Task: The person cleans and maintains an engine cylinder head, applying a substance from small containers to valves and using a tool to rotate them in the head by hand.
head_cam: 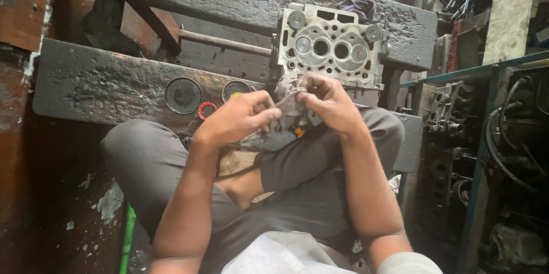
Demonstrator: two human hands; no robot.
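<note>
Fingers of left hand (237, 118) and right hand (326, 102) pinched shut on crumpled grey cloth rag (290, 102), held between them over lap, at 6 o'clock of grey metal cylinder head (331, 45) on dark worktop (103, 88). Rag likely soft, light, limp; grips anywhere by bunched folds.

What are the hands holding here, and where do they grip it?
Both hands, left hand and right hand, pinch a crumpled grey rag between them, each at one side. Anything wrapped inside it cannot be told.
</note>
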